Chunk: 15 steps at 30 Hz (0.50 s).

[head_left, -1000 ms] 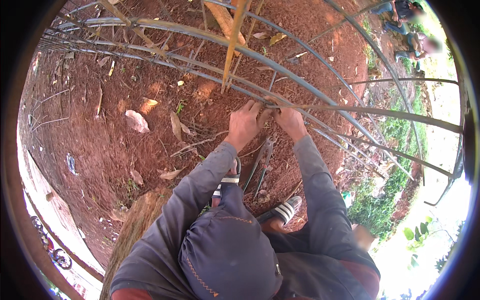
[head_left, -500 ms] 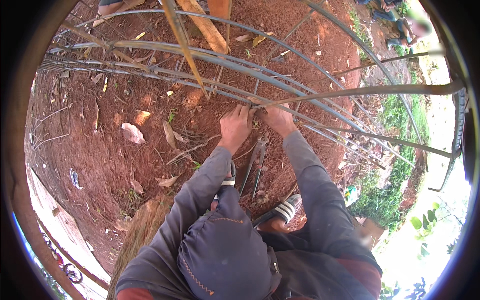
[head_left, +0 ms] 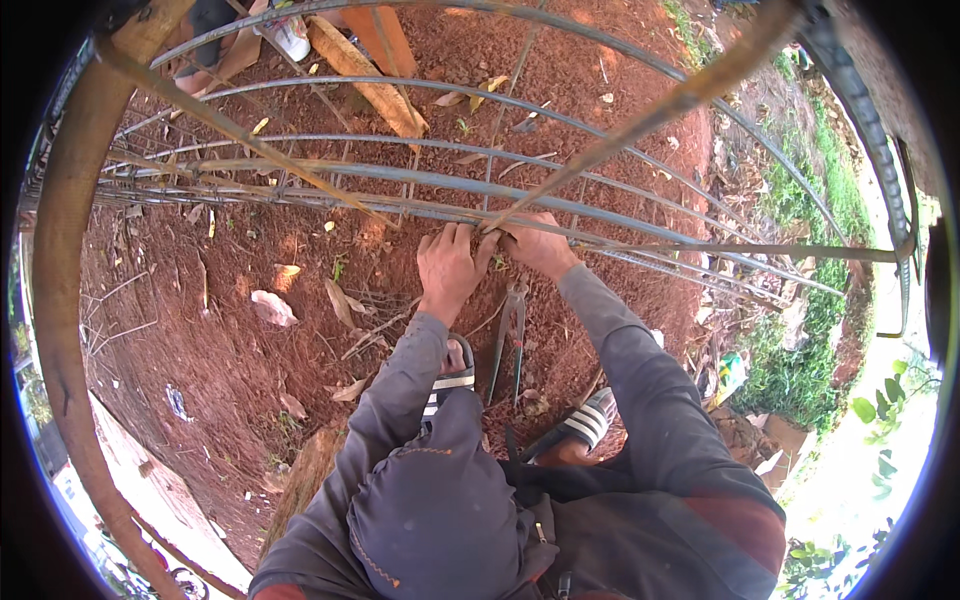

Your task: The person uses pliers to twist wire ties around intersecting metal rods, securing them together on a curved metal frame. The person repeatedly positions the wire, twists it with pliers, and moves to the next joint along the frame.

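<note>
Long steel reinforcing bars [head_left: 400, 178] with thin cross rods form a cage stretching across in front of me. My left hand [head_left: 450, 268] is closed at the lowest bars, thumb and fingers pressed together where a rusty rod [head_left: 610, 150] slants down to them. Beside it, my right hand [head_left: 541, 245] has its fingers wrapped over the same bars. Whether a tie wire lies between the fingertips is too small to tell. Below the hands, long-handled pincers [head_left: 508, 345] lie on the red soil, jaws toward the cage, between my sandalled feet.
A curved brown pole [head_left: 60, 330] rises at the left. Timber pieces [head_left: 370, 80] and another person's shoe [head_left: 290, 38] are beyond the cage. Dry leaves [head_left: 273, 308] dot the soil. Grass [head_left: 800, 370] and a cardboard piece [head_left: 785, 440] lie to the right.
The view has shifted, so the cage and the slanting rod appear at other angles. Both hands stay close together at the lower bars. The pincers remain on the soil.
</note>
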Motion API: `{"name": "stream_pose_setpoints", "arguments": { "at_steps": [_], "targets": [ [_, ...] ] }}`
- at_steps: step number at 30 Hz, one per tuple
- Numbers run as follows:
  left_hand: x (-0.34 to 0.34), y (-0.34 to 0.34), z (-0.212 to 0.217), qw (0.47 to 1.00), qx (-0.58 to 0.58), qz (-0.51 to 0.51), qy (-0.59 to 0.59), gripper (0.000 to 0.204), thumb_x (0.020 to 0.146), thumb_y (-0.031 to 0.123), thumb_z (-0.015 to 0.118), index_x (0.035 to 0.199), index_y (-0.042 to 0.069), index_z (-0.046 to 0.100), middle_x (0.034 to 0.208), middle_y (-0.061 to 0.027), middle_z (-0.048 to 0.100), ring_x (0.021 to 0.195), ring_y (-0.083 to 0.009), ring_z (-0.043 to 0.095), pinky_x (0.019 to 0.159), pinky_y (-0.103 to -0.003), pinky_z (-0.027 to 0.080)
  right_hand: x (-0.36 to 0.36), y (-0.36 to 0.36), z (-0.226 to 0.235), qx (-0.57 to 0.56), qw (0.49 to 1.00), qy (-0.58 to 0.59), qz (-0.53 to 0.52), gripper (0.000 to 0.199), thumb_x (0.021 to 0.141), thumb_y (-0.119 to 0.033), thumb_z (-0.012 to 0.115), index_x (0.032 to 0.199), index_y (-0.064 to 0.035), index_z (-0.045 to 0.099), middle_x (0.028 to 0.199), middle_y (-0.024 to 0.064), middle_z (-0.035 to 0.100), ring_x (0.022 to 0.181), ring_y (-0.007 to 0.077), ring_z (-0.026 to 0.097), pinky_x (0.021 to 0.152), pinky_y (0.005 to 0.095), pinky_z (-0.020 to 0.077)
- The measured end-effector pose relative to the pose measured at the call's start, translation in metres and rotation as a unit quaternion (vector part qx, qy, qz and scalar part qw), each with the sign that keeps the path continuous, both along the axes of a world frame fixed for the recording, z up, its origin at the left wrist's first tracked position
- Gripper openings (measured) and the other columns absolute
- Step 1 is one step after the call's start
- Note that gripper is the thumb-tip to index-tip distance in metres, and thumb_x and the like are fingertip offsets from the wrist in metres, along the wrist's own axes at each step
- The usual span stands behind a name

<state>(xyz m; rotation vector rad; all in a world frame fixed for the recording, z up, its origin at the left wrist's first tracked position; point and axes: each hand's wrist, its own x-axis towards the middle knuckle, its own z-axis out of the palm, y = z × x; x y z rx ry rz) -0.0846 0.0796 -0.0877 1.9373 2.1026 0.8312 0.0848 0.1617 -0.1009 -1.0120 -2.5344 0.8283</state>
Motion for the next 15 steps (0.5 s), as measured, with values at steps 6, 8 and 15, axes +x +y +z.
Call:
{"name": "stream_pose_setpoints", "arguments": {
  "at_steps": [6,8,15],
  "targets": [
    [0.008,0.009,0.019,0.989,-0.12,0.082,-0.036,0.045,0.087,0.047,0.07,0.096,0.003,0.071,0.085,-0.0182,0.071,0.081,-0.0389,0.068,0.074,-0.047,0.051,0.0,0.002,-0.011,0.001,1.0,0.021,-0.023,0.035,0.085,-0.022,0.069,0.118,-0.0153,0.065,0.113,0.0111,0.068,0.103,0.0339,0.066,0.084,0.0452,0.0556],
    [0.009,0.01,0.029,0.972,-0.187,0.102,-0.096,0.051,0.086,0.05,0.071,0.102,0.001,0.072,0.091,-0.022,0.071,0.087,-0.0421,0.068,0.078,-0.048,0.052,-0.001,0.003,-0.014,0.009,0.999,0.043,-0.019,0.033,0.085,-0.024,0.069,0.117,-0.0152,0.066,0.113,0.0125,0.068,0.102,0.0346,0.066,0.084,0.046,0.0554],
    [0.005,0.014,0.031,0.96,-0.195,0.105,-0.168,0.055,0.085,0.051,0.073,0.097,-0.002,0.071,0.085,-0.0226,0.071,0.081,-0.0401,0.068,0.076,-0.045,0.052,-0.002,0.004,0.01,-0.064,0.997,0.024,-0.034,0.027,0.087,-0.025,0.066,0.112,-0.0138,0.066,0.105,0.0144,0.069,0.097,0.035,0.068,0.082,0.0473,0.0555]
  ]
}}
